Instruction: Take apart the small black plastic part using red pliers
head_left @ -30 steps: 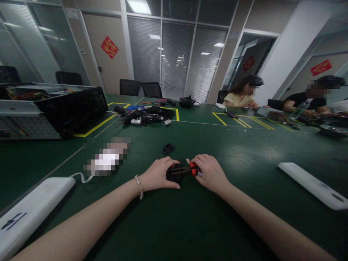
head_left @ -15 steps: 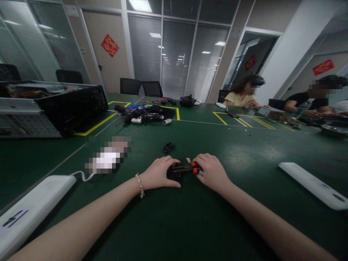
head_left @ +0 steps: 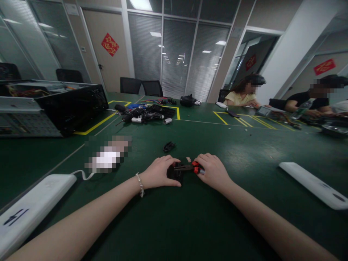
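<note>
In the middle of the green table, my left hand (head_left: 160, 171) curves its thumb and fingers around a small black part (head_left: 178, 176), whose kind I cannot make out. My right hand (head_left: 213, 172) is closed on the red handles of long-nose pliers (head_left: 186, 168). The pliers' dark jaws point left and lie over the black part, slightly apart; whether they touch it I cannot tell. Just beyond the pliers lies a small pale scrap (head_left: 188, 159). Farther off rests another small black piece (head_left: 169, 146).
A white power bank (head_left: 40, 203) with a cable stands at left, another white bar (head_left: 312, 185) at right. A black computer case (head_left: 73, 108) sits far left. Cables and tools (head_left: 146, 114) are heaped at the back. Two people (head_left: 241, 96) sit at the far right.
The pliers' jaws have shifted very slightly right over the black part. Both hands otherwise keep nearly the same place and grip.
</note>
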A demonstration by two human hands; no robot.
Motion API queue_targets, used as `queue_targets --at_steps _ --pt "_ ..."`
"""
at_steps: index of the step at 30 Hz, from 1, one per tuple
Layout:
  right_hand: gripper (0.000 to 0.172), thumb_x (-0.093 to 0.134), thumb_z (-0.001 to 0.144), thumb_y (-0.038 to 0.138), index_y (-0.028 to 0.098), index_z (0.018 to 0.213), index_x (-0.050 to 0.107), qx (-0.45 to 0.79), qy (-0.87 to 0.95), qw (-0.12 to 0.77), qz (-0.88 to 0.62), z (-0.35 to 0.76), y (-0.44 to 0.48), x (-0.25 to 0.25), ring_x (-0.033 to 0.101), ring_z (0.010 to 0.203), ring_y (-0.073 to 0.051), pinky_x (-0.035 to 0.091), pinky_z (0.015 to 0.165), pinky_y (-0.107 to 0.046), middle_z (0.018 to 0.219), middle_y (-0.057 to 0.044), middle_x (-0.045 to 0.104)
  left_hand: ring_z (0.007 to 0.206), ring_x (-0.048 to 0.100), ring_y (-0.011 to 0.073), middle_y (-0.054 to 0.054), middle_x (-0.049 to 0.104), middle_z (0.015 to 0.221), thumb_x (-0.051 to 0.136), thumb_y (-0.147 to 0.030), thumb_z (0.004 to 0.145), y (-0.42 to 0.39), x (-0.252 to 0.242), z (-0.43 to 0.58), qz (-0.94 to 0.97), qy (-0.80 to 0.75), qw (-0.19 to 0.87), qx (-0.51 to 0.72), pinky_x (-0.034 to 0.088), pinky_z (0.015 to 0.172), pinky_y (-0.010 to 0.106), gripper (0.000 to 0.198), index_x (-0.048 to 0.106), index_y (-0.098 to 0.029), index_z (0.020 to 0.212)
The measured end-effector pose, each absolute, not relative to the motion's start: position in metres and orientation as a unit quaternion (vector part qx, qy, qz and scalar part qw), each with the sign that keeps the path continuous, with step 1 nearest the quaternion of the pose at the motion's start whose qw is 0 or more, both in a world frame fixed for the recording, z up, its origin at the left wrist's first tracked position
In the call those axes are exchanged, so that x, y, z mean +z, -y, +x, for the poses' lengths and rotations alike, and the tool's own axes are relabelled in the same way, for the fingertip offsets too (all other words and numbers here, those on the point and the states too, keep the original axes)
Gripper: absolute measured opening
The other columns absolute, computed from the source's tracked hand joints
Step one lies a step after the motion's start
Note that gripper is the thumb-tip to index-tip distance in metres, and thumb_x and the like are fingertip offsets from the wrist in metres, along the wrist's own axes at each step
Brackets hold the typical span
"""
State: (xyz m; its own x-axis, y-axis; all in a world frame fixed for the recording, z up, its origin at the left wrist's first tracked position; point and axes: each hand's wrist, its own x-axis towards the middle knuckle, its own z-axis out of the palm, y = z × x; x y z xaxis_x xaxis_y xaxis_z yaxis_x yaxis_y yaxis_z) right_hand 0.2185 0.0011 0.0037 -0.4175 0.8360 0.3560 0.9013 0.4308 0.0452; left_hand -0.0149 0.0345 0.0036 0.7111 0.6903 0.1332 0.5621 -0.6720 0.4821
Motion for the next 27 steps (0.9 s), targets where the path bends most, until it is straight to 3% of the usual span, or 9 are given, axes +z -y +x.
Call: queue_targets --at_steps 14,27 --pt "0.016 0.055 0.070 0.023 0.018 0.085 0.057 -0.131 0.834 0.129 -0.520 0.2170 0.0005 0.0046 0.047 0.079 -0.018 0.033 0.068 -0.029 0.088 -0.005 0.059 0.090 0.051 0.0238 0.004 0.051 0.102 0.060 -0.064 0.059 -0.0343 0.0042 -0.0151 0.902 -0.349 0.204 0.152 0.039 0.076 0.035 0.072 0.043 -0.027 0.118" --pt "0.017 0.057 0.068 0.017 0.016 0.084 0.057 -0.120 0.841 0.116 -0.514 0.2143 -0.0003 0.0086 0.051 0.078 -0.018 0.041 0.071 -0.030 0.088 -0.007 0.059 0.094 0.050 0.0254 0.005 0.049 0.109 0.061 -0.063 0.059 -0.0319 0.0061 -0.0148 0.896 -0.354 0.222 0.152 0.040 0.080 0.038 0.074 0.042 -0.027 0.120"
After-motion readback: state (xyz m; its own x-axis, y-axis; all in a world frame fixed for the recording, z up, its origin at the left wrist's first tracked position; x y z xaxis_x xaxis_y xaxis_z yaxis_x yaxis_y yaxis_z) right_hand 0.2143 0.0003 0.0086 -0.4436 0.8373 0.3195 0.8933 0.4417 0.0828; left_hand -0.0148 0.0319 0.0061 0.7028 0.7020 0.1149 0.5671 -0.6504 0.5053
